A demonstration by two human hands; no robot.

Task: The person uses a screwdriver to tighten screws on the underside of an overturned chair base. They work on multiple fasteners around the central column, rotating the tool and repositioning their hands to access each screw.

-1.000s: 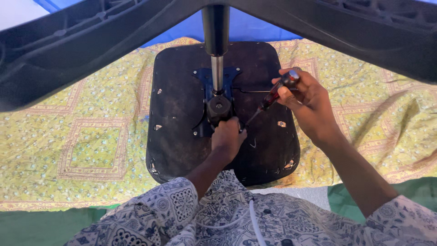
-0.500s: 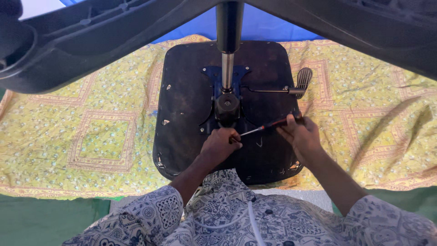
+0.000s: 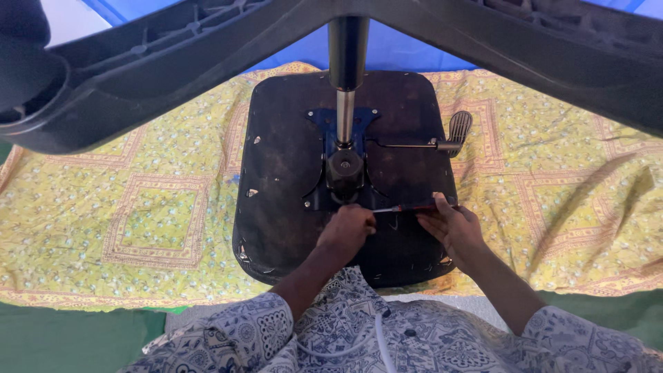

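An upturned office chair lies on a yellow patterned cloth point(image 3: 138, 228). Its dark seat underside point(image 3: 276, 186) faces up, with a blue metal mechanism plate point(image 3: 321, 124), a gas cylinder point(image 3: 344, 117) and a lever point(image 3: 442, 141) with a ribbed paddle. My left hand point(image 3: 349, 231) rests curled on the seat just below the cylinder's base, its fingers by the tip of a screwdriver point(image 3: 407, 206). My right hand point(image 3: 452, 228) grips the screwdriver's red and black handle, the shaft lying level and pointing left toward the mechanism.
The chair's black star base point(image 3: 173, 76) spreads across the top of the view, one arm to the left and one to the right. A blue sheet point(image 3: 400, 52) lies beyond the cloth. Green fabric point(image 3: 62, 335) borders the near edge.
My right hand has come down from beside the lever to the seat's lower right, bringing the screwdriver level. My left hand has slid slightly lower, under the mechanism.
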